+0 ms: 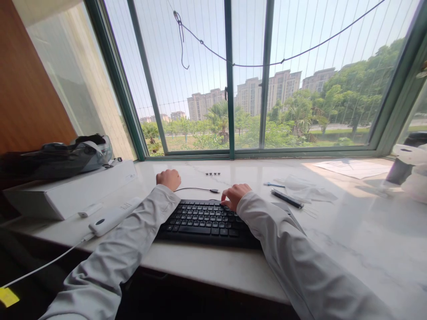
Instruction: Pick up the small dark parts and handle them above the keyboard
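Observation:
A black keyboard (200, 222) lies near the front edge of the white counter. My left hand (169, 178) is closed like a fist just beyond its back left corner; whatever may be in the fingers is hidden. Over the back right part of the keys, my right hand (235, 195) has curled fingers, with the fingertips pressed together close to the top row. Anything between them is too small to make out. A thin black cable with a plug (214, 191) runs behind the keyboard from beside my left wrist. Farther back, several small dark pieces (212, 174) sit in a row.
Right of the keyboard are a black pen-like case (287, 198), a small blue tool (274, 184) and clear plastic (310, 189). A paper sheet (353, 169) lies by the window. On the left are a white power strip (115, 216) and a white box (70, 191) under a dark bag (56, 155).

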A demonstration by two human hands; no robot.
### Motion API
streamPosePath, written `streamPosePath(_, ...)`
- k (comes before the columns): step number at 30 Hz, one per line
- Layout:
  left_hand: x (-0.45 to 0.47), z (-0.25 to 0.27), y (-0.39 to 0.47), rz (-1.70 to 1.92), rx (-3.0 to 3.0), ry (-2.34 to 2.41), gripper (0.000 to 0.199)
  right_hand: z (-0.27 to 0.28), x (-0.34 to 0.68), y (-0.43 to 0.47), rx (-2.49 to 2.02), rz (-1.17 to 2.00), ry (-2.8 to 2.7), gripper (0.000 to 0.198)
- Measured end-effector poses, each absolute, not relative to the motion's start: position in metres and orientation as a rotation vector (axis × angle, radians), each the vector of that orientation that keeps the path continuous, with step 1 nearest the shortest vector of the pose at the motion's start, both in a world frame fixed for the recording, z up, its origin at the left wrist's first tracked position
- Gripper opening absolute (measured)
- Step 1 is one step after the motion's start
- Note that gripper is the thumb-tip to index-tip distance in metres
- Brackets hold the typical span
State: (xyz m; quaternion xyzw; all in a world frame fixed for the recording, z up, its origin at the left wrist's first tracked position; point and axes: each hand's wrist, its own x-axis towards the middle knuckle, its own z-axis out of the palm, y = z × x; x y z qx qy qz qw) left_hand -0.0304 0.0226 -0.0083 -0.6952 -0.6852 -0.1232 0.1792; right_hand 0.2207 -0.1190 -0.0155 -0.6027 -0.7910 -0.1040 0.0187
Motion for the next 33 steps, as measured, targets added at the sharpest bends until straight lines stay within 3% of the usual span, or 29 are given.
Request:
streamPosePath(9,-0.089,-0.001,0.043,-0.227,-1.721,-2.274,0.038,-0.015,0.218,-0.118,-1.89,-0.303,-2.48,0.029)
streamPosePath(33,-0.077,-0.023,0.055,-0.213,-1.901,-2.184,0.04,-0.016,0.223,-0.12,-1.846,-0.297,-2.431,0.033)
